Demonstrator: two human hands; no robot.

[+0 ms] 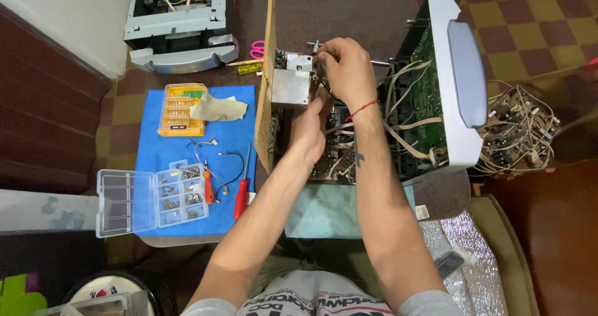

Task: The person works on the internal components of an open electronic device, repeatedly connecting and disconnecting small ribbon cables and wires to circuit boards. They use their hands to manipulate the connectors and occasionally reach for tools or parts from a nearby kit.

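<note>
An opened electronic device (pixel 430 98) stands on its side on a low table, its green circuit board and pale ribbon cables exposed. A silver metal box module (pixel 290 87) sits at its left end beside a wooden panel (pixel 270 79). My left hand (pixel 309 126) reaches up under that module and touches its lower right corner. My right hand (pixel 344 64), with a red thread at the wrist, pinches a small metal part at the module's top right. What the fingers grip is too small to make out.
On a blue mat (pixel 149 145) lie an orange bit case (pixel 181 108), a beige cloth (pixel 218 108), a clear parts organiser (pixel 152 199), loose wires and two red-handled screwdrivers (pixel 242 194). Another opened chassis (pixel 180 17) stands at the back left. A tangle of wired boards (pixel 520 129) lies at right.
</note>
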